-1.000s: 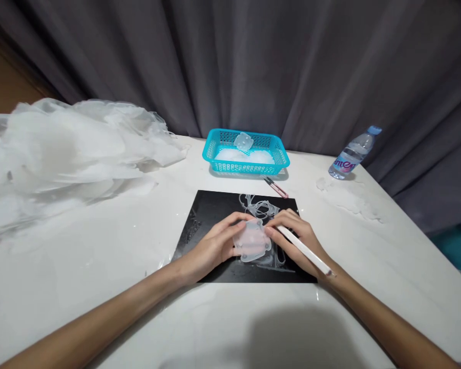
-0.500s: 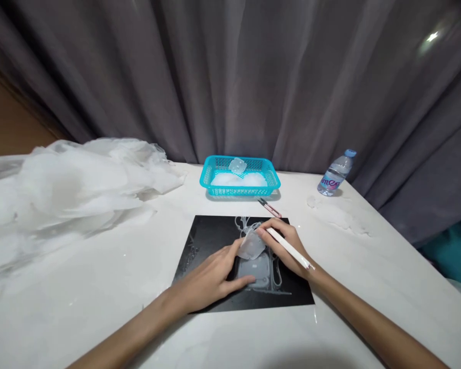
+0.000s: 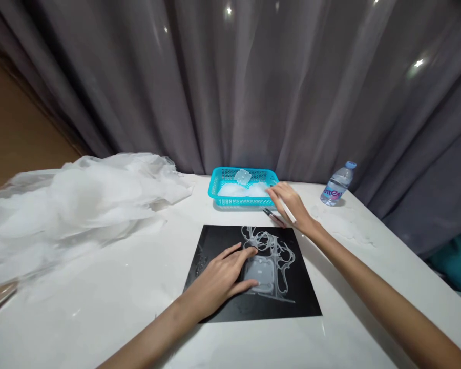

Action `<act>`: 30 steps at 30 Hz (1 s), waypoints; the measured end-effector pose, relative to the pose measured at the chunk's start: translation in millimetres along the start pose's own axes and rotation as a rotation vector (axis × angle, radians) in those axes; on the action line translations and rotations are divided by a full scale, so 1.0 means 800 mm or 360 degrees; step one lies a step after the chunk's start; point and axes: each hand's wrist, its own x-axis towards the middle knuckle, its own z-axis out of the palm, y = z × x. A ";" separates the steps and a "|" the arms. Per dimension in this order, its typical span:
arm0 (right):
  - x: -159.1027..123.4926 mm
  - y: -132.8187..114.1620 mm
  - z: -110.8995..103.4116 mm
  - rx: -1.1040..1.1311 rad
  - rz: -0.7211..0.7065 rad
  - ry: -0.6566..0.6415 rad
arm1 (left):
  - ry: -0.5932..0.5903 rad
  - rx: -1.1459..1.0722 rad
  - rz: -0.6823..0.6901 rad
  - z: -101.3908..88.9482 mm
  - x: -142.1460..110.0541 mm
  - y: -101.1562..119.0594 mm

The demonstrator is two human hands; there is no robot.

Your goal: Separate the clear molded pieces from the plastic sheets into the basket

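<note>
On a black mat, my left hand lies with its fingers spread, fingertips touching the edge of a frosted square plastic piece. Thin, curly plastic strips surround this piece on its far and right sides. My right hand is closed around a slim white stick-like tool, at the near right corner of a turquoise basket. Whether its fingertips also hold a translucent piece is unclear. Another square plastic piece rests in the basket among white contents.
Thread snips lie between basket and mat, partly under my right hand. A large heap of white sheeting covers the left side. A water bottle stands at right, near thin scraps. A grey curtain hangs behind.
My right hand has moved from the mat to the basket, still with the white tool. The upper translucent piece has left the mat, uncovering more curly strips. My left hand lies flatter.
</note>
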 end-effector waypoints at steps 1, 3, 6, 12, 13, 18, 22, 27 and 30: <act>-0.019 -0.006 -0.003 0.0036 -0.0011 -0.0071 | 0.0024 0.0075 0.0021 0.001 0.001 -0.001; -0.063 -0.023 -0.011 0.0130 0.0047 -0.0186 | 0.0082 0.0194 0.0044 0.005 0.004 -0.003; -0.120 -0.050 -0.023 0.0511 0.0396 -0.0483 | 0.0169 0.0285 0.0031 0.014 0.010 -0.008; -0.158 -0.075 -0.031 0.0716 0.0370 -0.0753 | 0.0343 0.0363 -0.0078 0.017 0.013 -0.011; -0.157 -0.075 -0.030 0.0735 0.0339 -0.0762 | 0.0365 0.0376 -0.0042 0.014 0.010 -0.008; -0.156 -0.072 -0.027 0.0801 0.0274 -0.0784 | 0.0214 0.0358 0.0352 0.002 -0.006 0.017; -0.157 -0.070 -0.027 0.0787 0.0251 -0.0849 | 0.0149 0.0411 0.0453 0.004 -0.013 0.025; -0.158 -0.068 -0.025 0.0761 0.0137 -0.0848 | 0.0169 0.0450 0.0489 0.006 -0.014 0.025; -0.160 -0.066 -0.023 0.0708 0.0077 -0.0826 | 0.0194 0.0469 0.0480 0.008 -0.015 0.027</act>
